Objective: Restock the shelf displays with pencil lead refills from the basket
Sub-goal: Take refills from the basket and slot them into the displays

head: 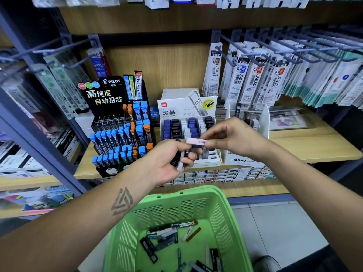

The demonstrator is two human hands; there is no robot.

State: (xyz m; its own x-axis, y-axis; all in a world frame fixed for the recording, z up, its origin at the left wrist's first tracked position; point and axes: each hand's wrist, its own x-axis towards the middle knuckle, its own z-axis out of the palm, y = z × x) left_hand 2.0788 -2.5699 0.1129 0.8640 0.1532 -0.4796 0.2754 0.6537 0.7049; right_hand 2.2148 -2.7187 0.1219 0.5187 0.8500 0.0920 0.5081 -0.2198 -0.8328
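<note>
Nearest the camera, loose pencil lead refill cases (pixel 167 235) lie scattered in the green slotted plastic basket (pixel 225 218). Above it, the left hand (pixel 169 160) grips a small bunch of slim refill cases (pixel 179 159), while the right hand (pixel 233 137) pinches one pale pink case with a barcode (pixel 194 141) by its end. Sorting seems to be under way; the next move likely calls for sliding this case upright into a matching slot of the white cardboard display box (pixel 217 157) just beyond.

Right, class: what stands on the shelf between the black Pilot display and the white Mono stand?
The head view shows one thing there: the white Deli box of lead refills, with both hands held up in front of it.
</note>
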